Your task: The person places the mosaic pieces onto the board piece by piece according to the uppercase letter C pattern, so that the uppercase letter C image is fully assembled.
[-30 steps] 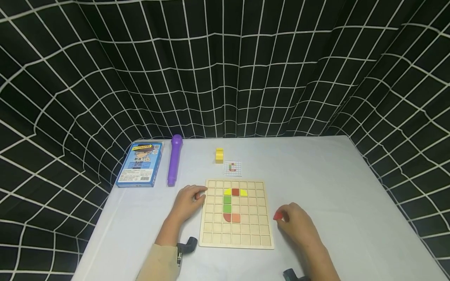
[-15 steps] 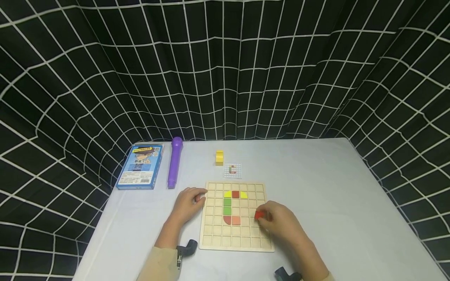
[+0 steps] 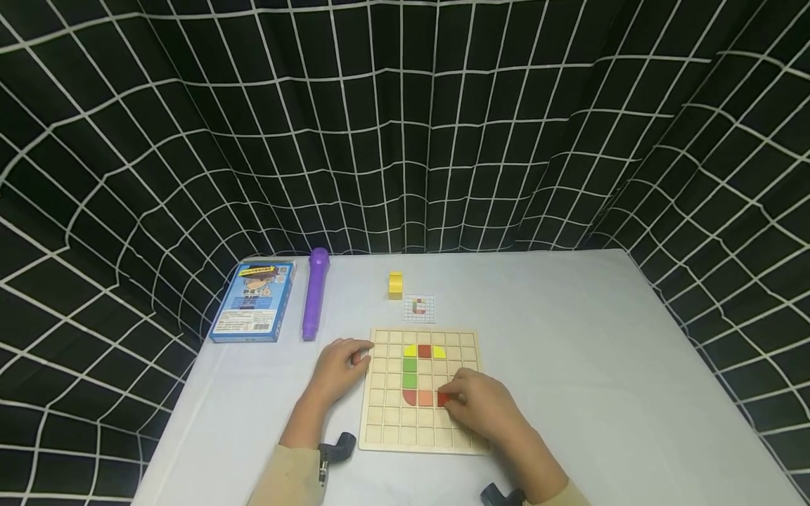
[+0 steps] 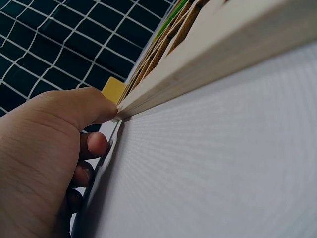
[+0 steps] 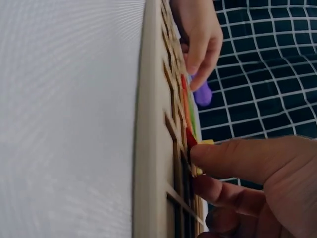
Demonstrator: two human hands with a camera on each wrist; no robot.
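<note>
My right hand [image 3: 486,405] pinches a red square tile [image 3: 442,399] between thumb and fingers, low over the wooden grid board [image 3: 394,433]. The tile is at the cell just right of a salmon square tile [image 3: 426,398], and the fingers partly hide it. In the right wrist view the red tile [image 5: 191,138] tilts at the board's surface. My left hand [image 3: 339,367] rests beside the board, its fingertips touching the left edge. Set in the board are a red rounded tile [image 3: 410,397], two green tiles [image 3: 410,372], a dark red square [image 3: 425,351] and two yellow pieces [image 3: 439,352].
Behind the board lies a small pattern card [image 3: 419,308], with a yellow block [image 3: 395,286] next to it. At the left are a purple tube [image 3: 314,299] and a blue box [image 3: 252,302]. Gridded black cloth [image 3: 405,140] surrounds the white table [image 3: 607,365].
My right hand has moved left with the red tile, from beside the board's right edge to over the cell by the salmon tile. The left hand has stayed at the edge.
</note>
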